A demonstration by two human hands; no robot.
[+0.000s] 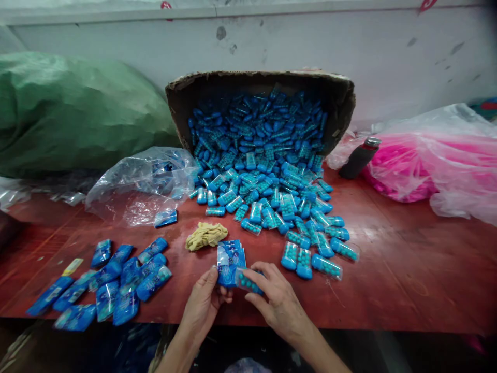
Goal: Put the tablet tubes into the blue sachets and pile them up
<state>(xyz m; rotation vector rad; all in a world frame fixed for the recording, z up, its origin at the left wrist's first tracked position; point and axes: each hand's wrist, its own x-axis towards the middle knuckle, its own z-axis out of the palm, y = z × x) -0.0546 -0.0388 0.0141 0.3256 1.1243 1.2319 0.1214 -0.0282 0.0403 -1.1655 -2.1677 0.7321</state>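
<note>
My left hand (206,292) pinches a small stack of blue printed cards (230,259) near the table's front edge. Held between thumb and fingers of my right hand (277,295) is a transparent pack of turquoise beads (246,281), its end close against the cards; whether they touch I cannot tell. Just beyond the cards lies a crumpled yellow cloth or glove (205,235). Several loose bead packs with blue ends (304,263) rest to the right. On the left, a group of blue printed packs (126,280) lies spread out.
A tipped cardboard box (344,111) spills bead packs onto the red table (392,274). At the left are a green sack (73,114) and a transparent bag (116,191). A dark bottle (359,159) and a bag of pink items (411,166) stand at the right.
</note>
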